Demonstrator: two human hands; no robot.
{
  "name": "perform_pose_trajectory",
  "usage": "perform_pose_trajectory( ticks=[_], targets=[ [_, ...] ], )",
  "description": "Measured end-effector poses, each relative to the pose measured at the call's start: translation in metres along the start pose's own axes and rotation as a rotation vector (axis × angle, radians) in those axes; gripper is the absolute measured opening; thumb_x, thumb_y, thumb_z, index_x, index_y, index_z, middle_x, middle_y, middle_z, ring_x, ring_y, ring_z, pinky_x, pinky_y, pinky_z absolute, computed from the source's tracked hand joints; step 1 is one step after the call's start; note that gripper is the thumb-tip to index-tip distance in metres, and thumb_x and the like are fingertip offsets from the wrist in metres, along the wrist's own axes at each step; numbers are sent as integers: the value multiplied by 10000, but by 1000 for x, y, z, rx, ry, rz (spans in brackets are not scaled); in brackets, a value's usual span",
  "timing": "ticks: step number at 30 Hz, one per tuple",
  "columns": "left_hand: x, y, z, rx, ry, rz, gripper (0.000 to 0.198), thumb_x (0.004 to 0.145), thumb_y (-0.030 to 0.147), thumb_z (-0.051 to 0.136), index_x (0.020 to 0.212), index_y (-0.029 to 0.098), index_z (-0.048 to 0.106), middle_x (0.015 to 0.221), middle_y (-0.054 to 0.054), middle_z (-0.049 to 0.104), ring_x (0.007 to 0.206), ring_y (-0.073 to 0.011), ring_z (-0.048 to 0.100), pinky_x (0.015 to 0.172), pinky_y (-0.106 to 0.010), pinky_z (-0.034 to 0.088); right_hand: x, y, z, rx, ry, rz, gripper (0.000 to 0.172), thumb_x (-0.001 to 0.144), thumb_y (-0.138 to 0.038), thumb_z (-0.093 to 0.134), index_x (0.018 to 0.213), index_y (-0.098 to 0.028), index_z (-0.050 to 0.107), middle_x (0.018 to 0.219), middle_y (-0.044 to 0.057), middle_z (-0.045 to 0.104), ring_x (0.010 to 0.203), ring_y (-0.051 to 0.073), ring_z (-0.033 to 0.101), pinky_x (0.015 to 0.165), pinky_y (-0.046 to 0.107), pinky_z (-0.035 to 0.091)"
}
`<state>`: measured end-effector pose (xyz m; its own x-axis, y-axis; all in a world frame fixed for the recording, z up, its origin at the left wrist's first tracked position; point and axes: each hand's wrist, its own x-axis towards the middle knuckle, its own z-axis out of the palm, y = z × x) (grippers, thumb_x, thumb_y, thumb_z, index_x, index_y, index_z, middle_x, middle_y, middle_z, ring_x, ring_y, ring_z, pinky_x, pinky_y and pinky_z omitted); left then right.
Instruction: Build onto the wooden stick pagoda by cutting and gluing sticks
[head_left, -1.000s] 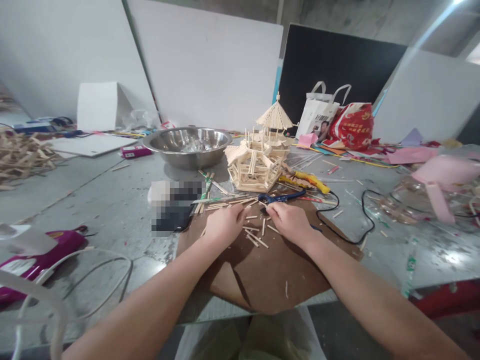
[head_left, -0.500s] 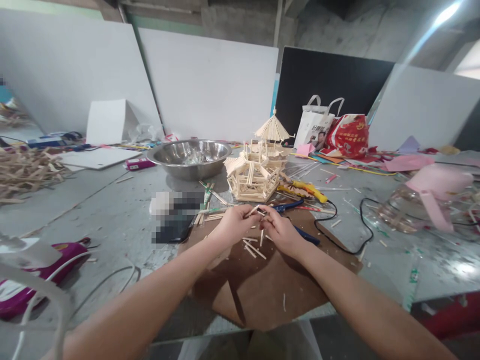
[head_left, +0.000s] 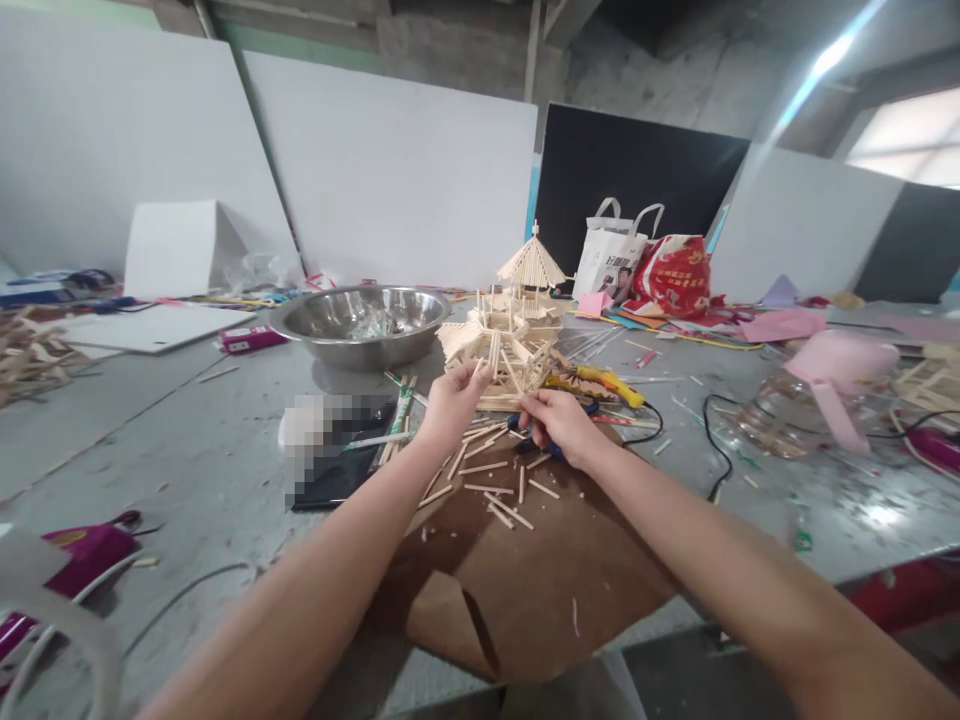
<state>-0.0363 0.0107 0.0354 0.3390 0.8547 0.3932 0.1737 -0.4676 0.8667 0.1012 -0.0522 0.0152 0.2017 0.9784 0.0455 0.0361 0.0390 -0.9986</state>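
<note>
A small pavilion model [head_left: 514,325] built of pale wooden sticks stands on the grey table, just beyond a brown cardboard sheet [head_left: 540,580]. My left hand [head_left: 452,405] is raised in front of the model's base, fingers pinched on a short wooden stick [head_left: 478,368]. My right hand [head_left: 553,425] rests lower, to the right, fingers curled over a blue-handled tool [head_left: 544,445]; I cannot make out whether it grips it. Several loose sticks [head_left: 499,490] lie on the cardboard under both hands.
A steel bowl [head_left: 360,322] sits left of the model. A yellow glue gun [head_left: 607,382] with a black cord [head_left: 712,440] lies to the right. Bags [head_left: 652,270], pink paper [head_left: 780,325] and a glass jar [head_left: 780,415] stand further right. White boards line the back.
Both hands lifted off the cardboard. The left hand rose toward the model's base with a stick; the right hand drew apart and settled near the blue tool. The camera tilted up.
</note>
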Motion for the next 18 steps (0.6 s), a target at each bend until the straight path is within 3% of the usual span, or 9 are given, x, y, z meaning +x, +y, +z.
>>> perform_pose_trajectory(
  ticks=[4,8,18],
  targets=[
    [-4,-22,-1,161,42,-47,287,696,385,443,718,128,568,543,36,454,527,-80,389,521,-193,317,25,0,8,79,113,51,122,729,-225,456,701,-135,532,507,-46,504,283,28,367,278,162,246],
    [-7,-29,-2,283,-7,-37,314,715,384,405,763,136,592,534,32,478,537,-97,425,535,-203,324,41,3,14,97,168,73,116,725,-225,467,709,-136,539,506,-41,508,291,31,374,279,164,247],
    [-8,-36,3,412,-81,6,338,748,370,348,833,159,599,588,1,538,568,-118,459,527,-208,311,51,1,16,56,99,94,119,701,-231,502,702,-132,568,487,-35,533,278,34,368,278,169,208]
  ],
)
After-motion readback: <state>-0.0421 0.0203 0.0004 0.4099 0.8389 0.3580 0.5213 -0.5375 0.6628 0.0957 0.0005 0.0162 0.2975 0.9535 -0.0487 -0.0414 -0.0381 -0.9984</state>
